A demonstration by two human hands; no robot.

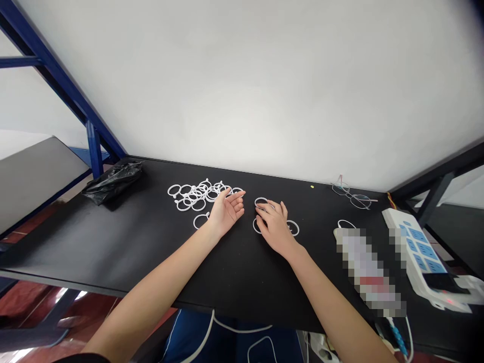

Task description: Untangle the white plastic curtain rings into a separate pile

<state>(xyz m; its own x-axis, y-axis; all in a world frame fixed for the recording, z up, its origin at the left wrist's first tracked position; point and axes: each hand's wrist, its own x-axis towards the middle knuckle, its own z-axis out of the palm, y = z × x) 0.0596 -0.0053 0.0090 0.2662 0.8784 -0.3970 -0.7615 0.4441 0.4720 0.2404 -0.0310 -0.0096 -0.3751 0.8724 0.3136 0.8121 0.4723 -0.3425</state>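
Observation:
My left hand [227, 210] is turned palm up with its fingers stretched out and nothing in it. It lies beside the right edge of a pile of thin white plastic rings [198, 203], several of which have a small knob on the rim. One loose white ring [195, 222] lies just below the pile, partly behind my left wrist. My right hand [275, 222] rests palm down with fingers apart over a few separate rings. Its fingertips touch or hover over the upper ring [261, 198]. Another ring [297, 228] shows to the right, and one [254, 226] peeks out left of the thumb.
A black plastic bag [113, 182] lies at the left end of the black table [151, 232]. To the right are eyeglasses [351, 196], a blurred-out long object [368, 269] with a cable, and a white power strip [419, 252]. A white wall [242, 101] stands behind.

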